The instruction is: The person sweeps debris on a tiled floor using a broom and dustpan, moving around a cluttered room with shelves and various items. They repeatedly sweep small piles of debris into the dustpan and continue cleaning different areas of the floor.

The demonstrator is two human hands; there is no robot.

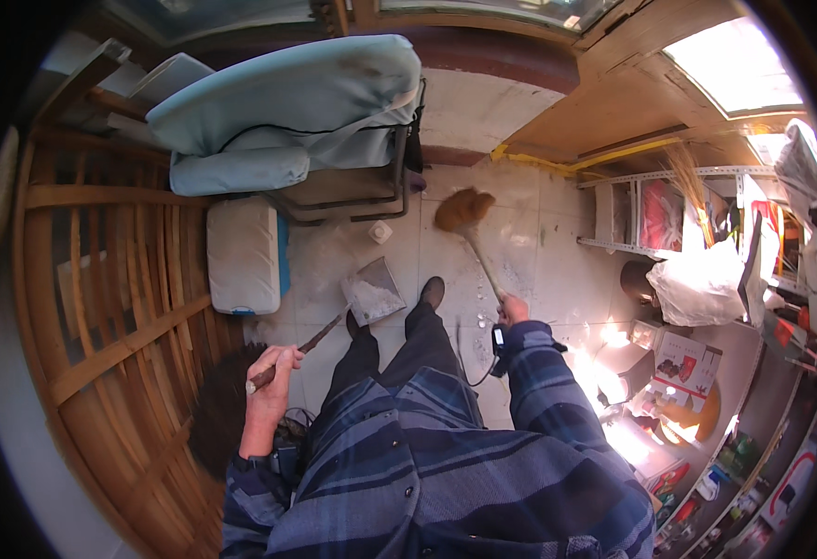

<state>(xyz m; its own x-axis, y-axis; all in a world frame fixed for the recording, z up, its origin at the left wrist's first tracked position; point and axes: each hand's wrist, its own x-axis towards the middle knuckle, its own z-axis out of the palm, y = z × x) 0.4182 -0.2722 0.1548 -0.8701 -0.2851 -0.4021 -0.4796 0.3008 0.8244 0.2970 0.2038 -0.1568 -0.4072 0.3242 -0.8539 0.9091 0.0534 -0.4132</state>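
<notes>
My left hand (272, 374) is closed around the wooden stick handle (321, 332) of a metal dustpan (391, 279). The pan rests near my feet and holds pale debris (373, 300). In my right hand (515, 309) is the pole of a broom (484, 262). Its brown, slightly blurred head (463, 209) is out ahead on the tiled floor (520, 209), to the right of the pan. Between the broom pole and my right foot, small bits of litter (482, 307) lie on the tiles.
A folding bed with a light blue cushion (290, 98) stands ahead left, above a white-and-blue box (244, 255). Wooden slats (122, 279) line the left. Metal shelving (667, 175) with a plastic bag (698, 283) and cartons (684, 367) fills the right. A small white object (380, 232) lies beyond the pan.
</notes>
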